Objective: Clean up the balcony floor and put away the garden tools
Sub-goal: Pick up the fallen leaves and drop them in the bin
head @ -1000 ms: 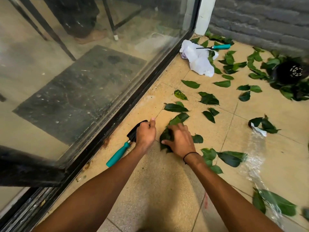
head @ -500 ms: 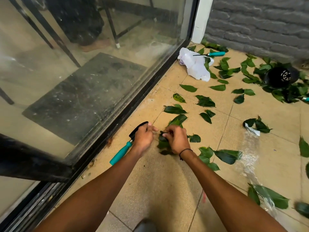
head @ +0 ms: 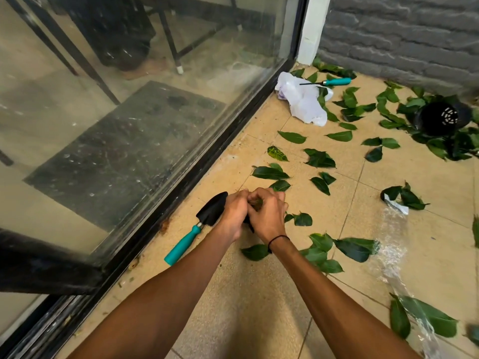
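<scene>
My left hand [head: 234,212] and my right hand [head: 268,216] are pressed together just above the tan tiled floor [head: 259,320], fingers curled round a small bunch of green leaves [head: 257,203] that is mostly hidden between them. A black trowel with a teal handle [head: 193,233] lies on the floor just left of my left hand, its blade partly behind the hand. Several loose green leaves [head: 269,173] lie scattered ahead and to the right. A second teal-handled tool [head: 334,81] rests on a white plastic bag [head: 302,101] at the far corner.
A glass sliding door with a black frame [head: 197,174] runs along the left. A grey brick wall [head: 401,35] closes the far side. A black pot [head: 440,119] lies tipped among leaves at the right. Clear plastic film [head: 396,244] lies on the tiles to the right.
My right hand has lifted off the floor with gathered leaves and met my left hand, which now also closes round the bunch. The view has tilted slightly.
</scene>
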